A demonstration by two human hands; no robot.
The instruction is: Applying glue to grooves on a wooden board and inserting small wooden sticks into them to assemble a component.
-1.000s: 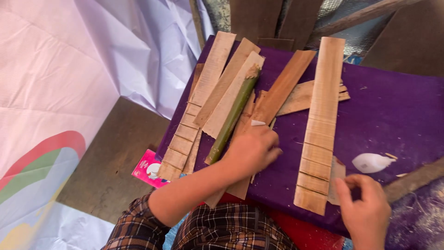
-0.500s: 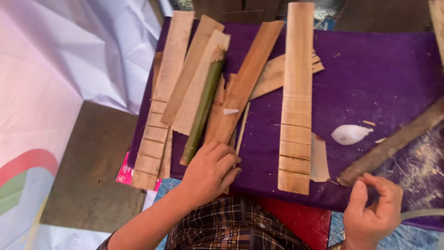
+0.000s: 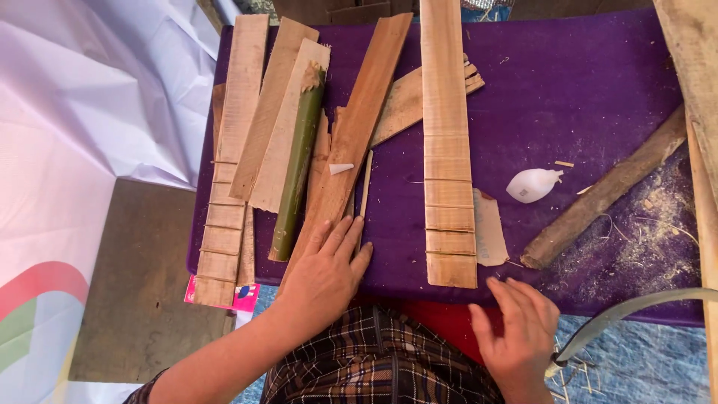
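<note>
My left hand (image 3: 325, 271) lies flat, fingers spread, on the near end of a long brown wood strip (image 3: 364, 127) and a thin splinter stick (image 3: 365, 187) beside it. Left of it a green bamboo piece (image 3: 298, 168) rests on pale slats. My right hand (image 3: 517, 329) rests palm down at the front edge of the purple table top (image 3: 598, 90), fingers apart, holding nothing. It sits just below a long pale slat with cut notches (image 3: 447, 150). The end of a curved grey strip (image 3: 636, 308) lies next to that hand.
A second notched slat (image 3: 226, 172) lies along the table's left edge. A rough round stick (image 3: 606, 191), a white scrap (image 3: 532, 185) and sawdust are at the right. A pink packet (image 3: 241, 296) pokes out below; a grey board (image 3: 138, 288) and white sheet (image 3: 90, 112) lie left.
My view has shifted so the table fills the frame. My left hand slid down to the brown strip's near end and flattened. My right hand opened and moved up to the table's front edge.
</note>
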